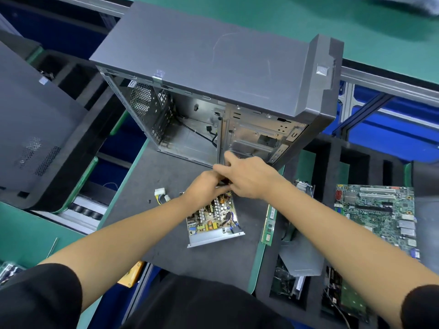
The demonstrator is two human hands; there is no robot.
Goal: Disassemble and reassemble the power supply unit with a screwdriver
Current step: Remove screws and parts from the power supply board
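Two bare hands were in view, the left hand (206,186) and the right hand (247,176), meeting above one opened power supply unit with an exposed circuit board in a silver metal tray (213,222). One grey metal computer case, open and hollowed out (209,74), stood behind them. One dark grey side panel with vent holes (35,129) lay to the left. One green motherboard (377,212) sat on the right, and one narrow green memory stick (269,224) lay beside the dark mat. One white plastic connector with coloured wires (159,194) lay on the mat. One grey metal cover (301,257) rested in a foam tray.
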